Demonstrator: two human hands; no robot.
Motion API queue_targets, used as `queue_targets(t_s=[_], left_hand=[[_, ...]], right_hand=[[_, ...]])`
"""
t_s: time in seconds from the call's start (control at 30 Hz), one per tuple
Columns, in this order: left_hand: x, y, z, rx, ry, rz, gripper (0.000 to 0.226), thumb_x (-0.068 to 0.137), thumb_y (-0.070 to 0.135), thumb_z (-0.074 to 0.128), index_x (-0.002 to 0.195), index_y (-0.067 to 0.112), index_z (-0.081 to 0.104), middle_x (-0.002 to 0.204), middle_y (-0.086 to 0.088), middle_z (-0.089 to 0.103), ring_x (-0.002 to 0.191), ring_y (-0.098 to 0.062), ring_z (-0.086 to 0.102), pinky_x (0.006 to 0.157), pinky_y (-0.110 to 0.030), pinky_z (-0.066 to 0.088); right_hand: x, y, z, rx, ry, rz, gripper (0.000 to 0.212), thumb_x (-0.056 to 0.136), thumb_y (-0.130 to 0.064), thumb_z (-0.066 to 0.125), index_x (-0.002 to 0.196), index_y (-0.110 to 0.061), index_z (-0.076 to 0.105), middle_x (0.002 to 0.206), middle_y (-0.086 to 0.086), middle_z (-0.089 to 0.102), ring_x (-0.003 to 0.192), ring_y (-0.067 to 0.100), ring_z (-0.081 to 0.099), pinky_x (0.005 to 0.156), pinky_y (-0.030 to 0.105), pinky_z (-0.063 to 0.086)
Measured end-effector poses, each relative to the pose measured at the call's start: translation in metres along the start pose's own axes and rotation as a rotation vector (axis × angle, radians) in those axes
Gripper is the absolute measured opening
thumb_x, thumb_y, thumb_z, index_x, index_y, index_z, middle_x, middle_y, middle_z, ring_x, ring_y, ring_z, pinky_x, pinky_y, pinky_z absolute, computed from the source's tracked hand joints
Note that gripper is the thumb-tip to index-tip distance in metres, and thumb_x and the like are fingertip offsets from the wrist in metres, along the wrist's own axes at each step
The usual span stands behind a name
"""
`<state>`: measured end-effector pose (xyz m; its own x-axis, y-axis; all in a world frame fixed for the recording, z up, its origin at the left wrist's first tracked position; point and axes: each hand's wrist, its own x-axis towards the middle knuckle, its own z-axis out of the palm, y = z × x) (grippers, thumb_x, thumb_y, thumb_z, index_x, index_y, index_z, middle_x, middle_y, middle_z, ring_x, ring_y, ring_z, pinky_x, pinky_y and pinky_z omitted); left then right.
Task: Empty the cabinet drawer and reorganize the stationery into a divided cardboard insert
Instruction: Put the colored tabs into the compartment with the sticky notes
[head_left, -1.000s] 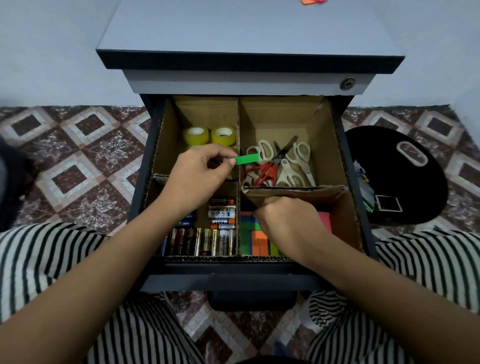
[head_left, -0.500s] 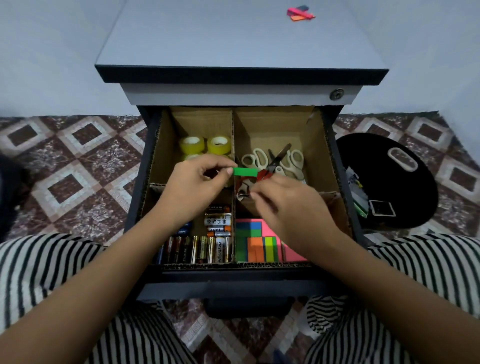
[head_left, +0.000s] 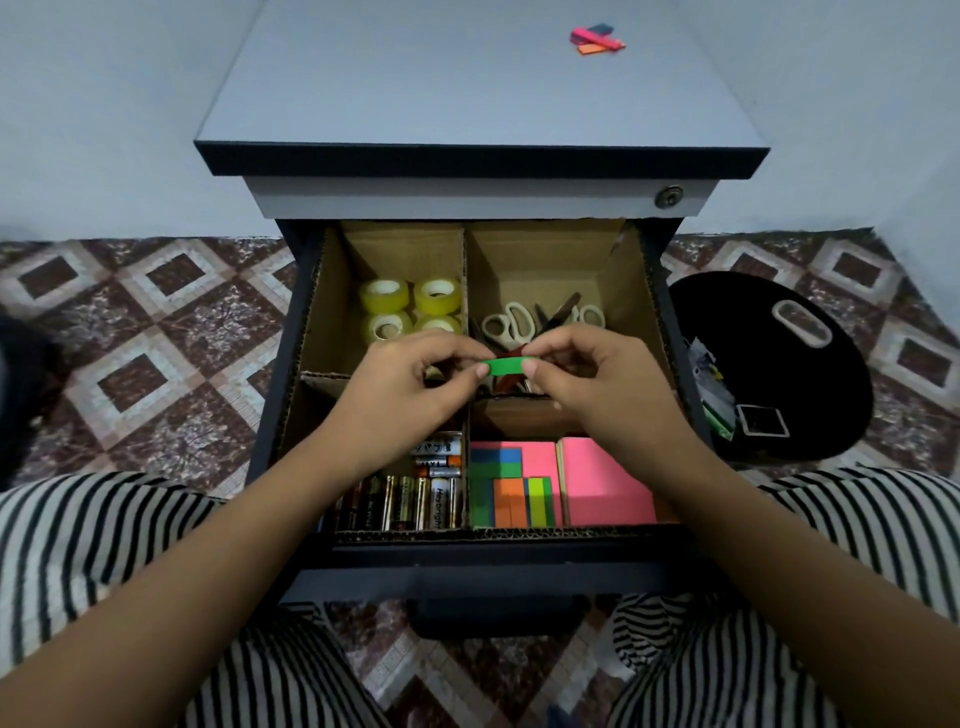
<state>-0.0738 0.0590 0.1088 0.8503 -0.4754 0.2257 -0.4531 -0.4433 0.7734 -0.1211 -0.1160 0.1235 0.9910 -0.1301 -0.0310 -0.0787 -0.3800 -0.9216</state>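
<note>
At centre frame, fingers of the left hand (head_left: 410, 387) and right hand (head_left: 589, 387) pinch a green sticky strip (head_left: 511, 367) by its ends above the cardboard insert (head_left: 332, 312), which probably next needs lowering among the sticky notes (head_left: 608, 488) at lower right.

view: head, wide-angle | from: above the person's black-and-white striped trousers (head_left: 104, 545) | facing: forward and down | range: near; dark cabinet drawer (head_left: 488, 571) with brown divided cardboard insert (head_left: 332, 312) centre frame, pale grey cabinet top (head_left: 467, 93) beyond
</note>
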Motion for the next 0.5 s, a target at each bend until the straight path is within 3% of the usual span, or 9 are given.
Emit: queue_targets(t_s=[0.2,0.33,0.5], left_hand=[[0.000,-0.002,-0.001,0.071,-0.061,0.059,0.019,0.083,0.027,0.062,0.097,0.019,0.071,0.090,0.007,0.068,0.087,-0.003,0.059,0.077,-0.023,0.048],[0.003,-0.007,-0.009,0.221,-0.057,0.091,0.023,0.089,0.027,0.057,0.104,0.014,0.069,0.100,0.004,0.064,0.098,-0.009,0.057,0.086,-0.027,0.046],[0.004,-0.018,-0.015,0.308,0.001,-0.007,0.021,0.090,0.020,0.057,0.105,0.011,0.069,0.105,-0.005,0.063,0.104,-0.022,0.057,0.091,-0.031,0.041]], right_hand=[[-0.001,-0.002,-0.001,0.242,-0.004,0.085,0.013,0.088,-0.002,0.060,0.096,-0.011,0.062,0.078,0.002,0.063,0.064,0.001,0.063,0.060,0.013,0.052],[-0.001,-0.005,-0.008,0.137,-0.056,-0.012,0.013,0.086,-0.003,0.062,0.086,-0.016,0.063,0.073,-0.001,0.063,0.064,0.002,0.063,0.060,0.014,0.052],[-0.005,-0.006,-0.009,-0.263,-0.421,-0.021,0.016,0.086,-0.011,0.064,0.081,-0.026,0.064,0.071,-0.011,0.063,0.065,-0.002,0.064,0.065,0.010,0.051]])
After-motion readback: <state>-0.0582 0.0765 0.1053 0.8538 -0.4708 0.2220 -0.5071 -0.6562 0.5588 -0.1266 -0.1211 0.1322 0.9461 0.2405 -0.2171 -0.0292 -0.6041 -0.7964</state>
